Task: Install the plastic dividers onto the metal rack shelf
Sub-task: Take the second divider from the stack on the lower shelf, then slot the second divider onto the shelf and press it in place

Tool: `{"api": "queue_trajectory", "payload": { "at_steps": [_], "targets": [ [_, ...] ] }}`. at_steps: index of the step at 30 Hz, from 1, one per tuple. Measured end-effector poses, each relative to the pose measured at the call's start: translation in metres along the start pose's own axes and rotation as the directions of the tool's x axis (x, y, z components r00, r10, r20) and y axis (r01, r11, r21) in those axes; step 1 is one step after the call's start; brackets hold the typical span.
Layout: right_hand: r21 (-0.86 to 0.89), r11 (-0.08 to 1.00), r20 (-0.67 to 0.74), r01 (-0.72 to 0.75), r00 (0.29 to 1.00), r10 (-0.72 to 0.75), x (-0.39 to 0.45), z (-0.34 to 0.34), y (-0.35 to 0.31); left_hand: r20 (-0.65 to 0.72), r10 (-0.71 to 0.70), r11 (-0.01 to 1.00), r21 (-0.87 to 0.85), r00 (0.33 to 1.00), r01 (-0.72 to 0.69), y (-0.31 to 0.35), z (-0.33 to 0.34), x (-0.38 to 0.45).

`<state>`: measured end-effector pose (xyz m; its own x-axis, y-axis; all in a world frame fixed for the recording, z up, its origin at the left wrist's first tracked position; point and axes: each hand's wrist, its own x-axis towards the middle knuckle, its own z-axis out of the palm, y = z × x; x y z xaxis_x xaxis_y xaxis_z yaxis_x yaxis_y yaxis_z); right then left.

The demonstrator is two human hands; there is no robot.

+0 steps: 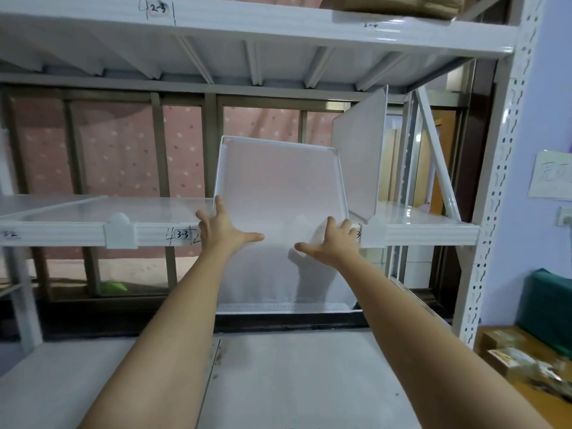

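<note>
Forearms: both bare, reaching up and forward from the lower edge of view over the lower shelf [294,382], a grey-white metal surface.
Left hand [224,232]: fingers spread over the left edge of the held divider, thumb pointing right across its face; gripping it.
Right hand [332,241]: fingers curled over the right edge of the same panel, thumb pointing left; gripping it.
Held divider [278,187]: translucent white plastic panel with a raised rim, broad face toward the camera, slightly tilted, crossing the front rail of the middle shelf; its lower part hangs below the rail, its upper part stands above it.
Middle shelf [62,233]: white metal, front rail marked "3-3" by hand just left of the left hand.
Fitted divider [360,156]: a second translucent panel standing upright on the middle shelf just right of the held one, its white clip [373,235] seated over the front rail.
Second clip [120,232]: on the rail well left of the hands.
Upper shelf [247,23]: overhead, marked "2-3".
Upright post [501,181]: perforated, at the right.
</note>
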<state>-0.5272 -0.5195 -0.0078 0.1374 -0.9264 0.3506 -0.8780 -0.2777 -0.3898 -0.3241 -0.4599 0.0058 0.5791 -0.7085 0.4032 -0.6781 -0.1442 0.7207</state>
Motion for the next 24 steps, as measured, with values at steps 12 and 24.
{"api": "queue_trajectory", "payload": {
  "at_steps": [12, 24],
  "targets": [
    [-0.263, 0.770, 0.152, 0.581, 0.813, -0.562, -0.032, 0.032, -0.019, 0.043, -0.056, 0.998, -0.005, 0.998, 0.056, -0.006, 0.005, 0.009],
    [-0.506, 0.558, 0.242, 0.657, 0.730, -0.640, -0.048, 0.045, -0.015, 0.041, -0.022, 1.000, -0.013, 0.999, 0.023, -0.010, 0.006, 0.018]
  ]
}}
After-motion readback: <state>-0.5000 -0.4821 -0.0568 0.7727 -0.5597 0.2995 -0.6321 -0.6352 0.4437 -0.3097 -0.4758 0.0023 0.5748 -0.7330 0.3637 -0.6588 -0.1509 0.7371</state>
